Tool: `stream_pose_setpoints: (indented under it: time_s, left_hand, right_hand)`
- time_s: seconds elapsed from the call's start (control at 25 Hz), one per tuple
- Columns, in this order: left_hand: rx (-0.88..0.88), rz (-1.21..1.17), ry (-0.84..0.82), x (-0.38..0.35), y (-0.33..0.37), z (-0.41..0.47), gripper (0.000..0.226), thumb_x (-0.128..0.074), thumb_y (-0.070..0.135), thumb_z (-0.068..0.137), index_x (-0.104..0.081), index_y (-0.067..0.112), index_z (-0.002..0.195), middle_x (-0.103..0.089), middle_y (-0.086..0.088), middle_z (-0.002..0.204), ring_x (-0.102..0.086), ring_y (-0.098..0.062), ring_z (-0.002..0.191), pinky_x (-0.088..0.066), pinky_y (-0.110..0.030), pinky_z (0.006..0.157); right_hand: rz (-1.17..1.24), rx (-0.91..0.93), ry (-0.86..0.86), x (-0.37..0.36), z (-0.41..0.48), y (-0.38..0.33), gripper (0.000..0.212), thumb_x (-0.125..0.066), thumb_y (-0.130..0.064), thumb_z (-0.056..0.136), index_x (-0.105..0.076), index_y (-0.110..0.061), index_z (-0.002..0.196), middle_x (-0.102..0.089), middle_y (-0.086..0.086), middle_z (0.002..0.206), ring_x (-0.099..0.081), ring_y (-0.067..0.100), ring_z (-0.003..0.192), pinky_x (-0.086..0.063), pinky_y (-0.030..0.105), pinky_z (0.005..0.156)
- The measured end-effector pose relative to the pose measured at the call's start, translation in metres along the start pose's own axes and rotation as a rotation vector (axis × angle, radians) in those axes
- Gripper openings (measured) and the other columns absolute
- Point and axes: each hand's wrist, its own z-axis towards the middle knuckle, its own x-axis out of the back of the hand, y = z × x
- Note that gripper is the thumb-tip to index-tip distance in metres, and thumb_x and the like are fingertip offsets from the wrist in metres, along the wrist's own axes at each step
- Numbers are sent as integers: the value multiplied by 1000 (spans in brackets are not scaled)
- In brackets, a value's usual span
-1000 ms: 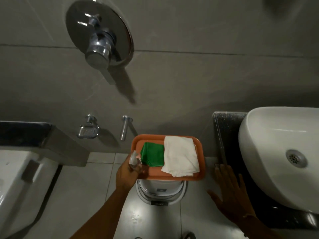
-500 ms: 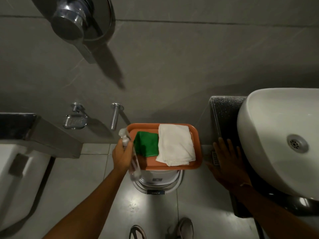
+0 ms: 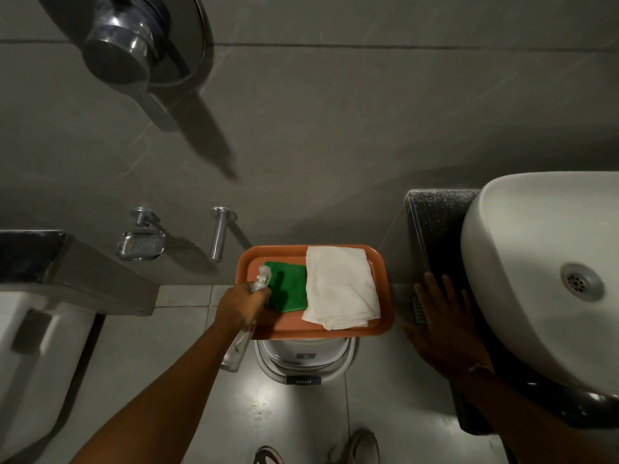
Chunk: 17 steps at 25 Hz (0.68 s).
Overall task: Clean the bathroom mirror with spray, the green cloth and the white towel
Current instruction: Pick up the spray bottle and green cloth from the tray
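Note:
An orange tray [image 3: 382, 324] rests on top of a white bin [image 3: 303, 360] by the wall. On it lie a folded green cloth [image 3: 289, 289] at the left and a folded white towel [image 3: 341, 289] at the right. My left hand [image 3: 239, 308] is shut on a clear spray bottle [image 3: 239, 346], held at the tray's left edge with its nozzle up over the cloth. My right hand [image 3: 442, 316] lies flat with fingers spread on the dark counter edge [image 3: 435, 222] beside the white basin [image 3: 542, 262]. No mirror is in view.
A chrome mixer valve [image 3: 134, 51] juts from the grey tiled wall at top left. Below it are a chrome soap dish [image 3: 140, 244] and a spout [image 3: 217, 234]. A white toilet [image 3: 30, 363] stands at the left. My shoes [image 3: 355, 447] are on the tiled floor.
My left hand has lifted the spray bottle off the tray to its left edge. My right hand moved from the floor side onto the counter edge. The camera tilted.

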Motion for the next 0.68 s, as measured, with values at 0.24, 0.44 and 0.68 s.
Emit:
stream_pose_setpoints:
  time_s: [0.24, 0.44, 0.68]
  left_hand:
    - [-39, -50, 10, -2, 4, 1, 18, -56, 32, 89, -63, 16, 87, -64, -6, 77, -63, -26, 78, -52, -38, 74]
    - [-90, -12, 94, -2, 6, 3, 17, -53, 34, 93, -60, 20, 87, -64, -4, 81, -63, -25, 79, -51, -37, 74]
    - [-243, -39, 258, 1, 12, -5, 32, -56, 34, 94, -61, 11, 116, -64, -1, 98, -64, -23, 90, -49, -31, 75]
  right_hand:
    - [-18, -7, -21, -4, 1, 1, 88, -6, -75, 87, -27, -21, 153, -9, 6, 166, -3, 29, 153, -4, 51, 122]
    - [-7, -10, -32, -3, 1, -1, 89, -10, -77, 86, -32, -19, 151, -12, 7, 165, -5, 30, 152, 0, 48, 122]
    - [11, -6, -14, 1, 1, -2, 89, -9, -76, 87, -33, -19, 151, -14, 7, 165, -5, 29, 152, 4, 45, 122]
